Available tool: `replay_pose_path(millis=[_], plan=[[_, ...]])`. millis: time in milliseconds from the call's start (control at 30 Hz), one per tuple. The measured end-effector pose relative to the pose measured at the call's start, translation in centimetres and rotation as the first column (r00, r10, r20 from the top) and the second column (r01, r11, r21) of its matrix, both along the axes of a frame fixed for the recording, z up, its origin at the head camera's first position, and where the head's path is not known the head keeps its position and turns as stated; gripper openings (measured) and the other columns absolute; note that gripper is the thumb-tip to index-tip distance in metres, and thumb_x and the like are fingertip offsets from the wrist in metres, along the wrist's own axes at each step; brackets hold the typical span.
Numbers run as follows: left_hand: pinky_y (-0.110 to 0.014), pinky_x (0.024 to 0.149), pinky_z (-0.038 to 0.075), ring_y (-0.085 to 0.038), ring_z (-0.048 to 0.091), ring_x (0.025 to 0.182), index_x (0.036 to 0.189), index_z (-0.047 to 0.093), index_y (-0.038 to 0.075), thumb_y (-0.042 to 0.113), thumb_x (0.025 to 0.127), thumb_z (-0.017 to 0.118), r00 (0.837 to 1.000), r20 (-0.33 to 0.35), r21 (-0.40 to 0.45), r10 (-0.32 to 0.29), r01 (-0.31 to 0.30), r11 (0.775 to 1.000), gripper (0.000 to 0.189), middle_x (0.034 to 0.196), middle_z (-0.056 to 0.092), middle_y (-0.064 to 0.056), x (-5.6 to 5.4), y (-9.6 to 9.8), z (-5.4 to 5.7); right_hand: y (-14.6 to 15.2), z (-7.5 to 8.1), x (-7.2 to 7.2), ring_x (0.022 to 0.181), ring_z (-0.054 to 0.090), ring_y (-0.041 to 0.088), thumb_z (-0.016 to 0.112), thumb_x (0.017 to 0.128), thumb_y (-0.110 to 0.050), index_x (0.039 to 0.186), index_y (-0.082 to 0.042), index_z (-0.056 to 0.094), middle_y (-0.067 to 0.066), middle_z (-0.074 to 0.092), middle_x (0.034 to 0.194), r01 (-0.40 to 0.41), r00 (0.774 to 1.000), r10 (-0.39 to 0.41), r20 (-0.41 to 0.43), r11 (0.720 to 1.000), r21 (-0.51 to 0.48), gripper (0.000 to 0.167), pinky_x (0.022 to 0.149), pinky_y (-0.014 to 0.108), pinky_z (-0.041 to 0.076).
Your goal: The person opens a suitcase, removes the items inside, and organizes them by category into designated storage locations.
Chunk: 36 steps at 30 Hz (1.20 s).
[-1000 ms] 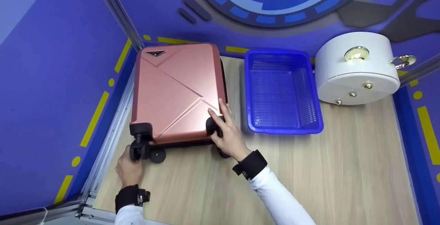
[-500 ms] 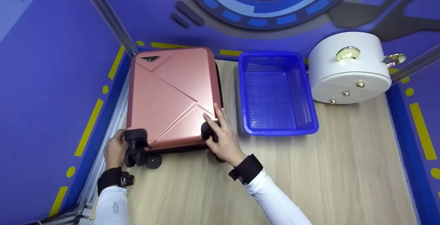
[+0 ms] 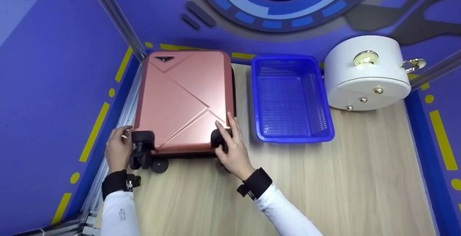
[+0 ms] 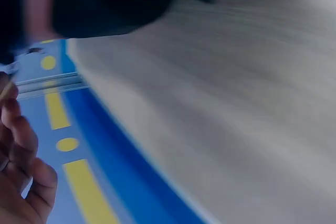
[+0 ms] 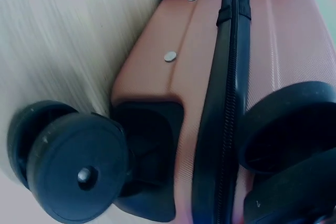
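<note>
A pink hard-shell suitcase [image 3: 183, 99] lies flat, its black wheels [image 3: 159, 165] toward me. My left hand [image 3: 118, 149] is at its lower left side, fingers curled, with a small shiny piece, apparently a zipper pull [image 3: 125, 136], between finger and thumb. In the left wrist view the curled fingers [image 4: 23, 135] show at the left edge, and what they pinch is barely visible. My right hand [image 3: 235, 155] rests on the lower right corner, fingers extended over the shell and thumb by the wheel. The right wrist view shows the dark zipper [image 5: 231, 77] along the wheeled end.
To the suitcase's right stands a blue plastic basket [image 3: 293, 140]. Farther right is a white round case [image 3: 363, 84] with gold knobs and ring handles. Blue-purple walls [image 3: 65, 95] enclose the wooden table [image 3: 324, 182], with a metal rail [image 3: 124, 120] along the left.
My left hand has moved from below the left wheel round to the suitcase's left side. The suitcase's far end has swung slightly right. My right hand stays at its corner.
</note>
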<state>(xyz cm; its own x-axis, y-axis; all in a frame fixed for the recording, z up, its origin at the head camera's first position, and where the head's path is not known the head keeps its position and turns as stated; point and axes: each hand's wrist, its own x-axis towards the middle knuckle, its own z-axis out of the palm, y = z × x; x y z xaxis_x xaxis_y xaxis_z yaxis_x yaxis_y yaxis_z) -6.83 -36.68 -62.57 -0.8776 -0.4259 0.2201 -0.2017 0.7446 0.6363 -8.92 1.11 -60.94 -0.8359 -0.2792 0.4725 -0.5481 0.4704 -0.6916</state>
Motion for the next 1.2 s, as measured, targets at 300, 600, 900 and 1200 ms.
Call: replay_pose_path(millis=[300,600,900,1200], plan=[[-0.031,0.068,0.037,-0.018,0.060,0.093,0.123,0.072,0.006,0.014,0.103,0.063,0.978,-0.198,0.000,-0.063,0.064,0.998,0.023,0.114,0.063,-0.014,0.7,3.0,6.3,0.2,-0.7,0.7,0.150,0.035,0.038,0.070,0.081,-0.002,0.155,-0.015,0.049,0.019,0.024,0.169,0.024,0.999,-0.024,0.025,0.999,-0.032,0.078,0.106,0.047,0.050],[-0.061,0.097,0.043,-0.041,0.061,0.114,0.118,0.069,0.003,0.016,0.089,0.075,0.892,-0.265,-0.264,-0.366,0.298,0.917,0.033,0.125,0.065,-0.018,1.2,11.0,8.2,0.1,-0.7,0.9,0.149,0.036,0.039,0.070,0.081,-0.002,0.156,-0.015,0.048,0.019,0.024,0.169,0.040,0.999,-0.039,0.020,0.999,-0.031,0.079,0.105,0.048,0.050],[-0.083,0.111,0.000,-0.044,0.021,0.153,0.159,0.039,0.011,0.041,0.064,0.099,0.900,-0.070,-0.294,-0.430,0.393,0.871,0.116,0.166,0.028,-0.018,3.5,15.4,3.8,-0.2,-1.0,1.7,0.137,0.051,0.037,0.069,0.082,0.001,0.156,-0.012,0.047,0.021,0.024,0.168,0.050,0.999,-0.049,0.016,0.997,-0.062,0.078,0.078,0.032,0.060],[-0.073,0.118,0.000,-0.035,0.021,0.154,0.160,0.038,0.017,0.024,0.053,0.105,0.879,-0.099,-0.394,-0.467,0.396,0.830,0.126,0.168,0.028,-0.011,2.9,13.9,1.9,-1.4,-0.9,3.5,0.139,0.048,0.037,0.069,0.080,-0.001,0.155,-0.011,0.048,0.025,0.023,0.168,0.111,0.994,-0.111,0.002,0.991,-0.070,0.079,0.065,0.026,0.057]])
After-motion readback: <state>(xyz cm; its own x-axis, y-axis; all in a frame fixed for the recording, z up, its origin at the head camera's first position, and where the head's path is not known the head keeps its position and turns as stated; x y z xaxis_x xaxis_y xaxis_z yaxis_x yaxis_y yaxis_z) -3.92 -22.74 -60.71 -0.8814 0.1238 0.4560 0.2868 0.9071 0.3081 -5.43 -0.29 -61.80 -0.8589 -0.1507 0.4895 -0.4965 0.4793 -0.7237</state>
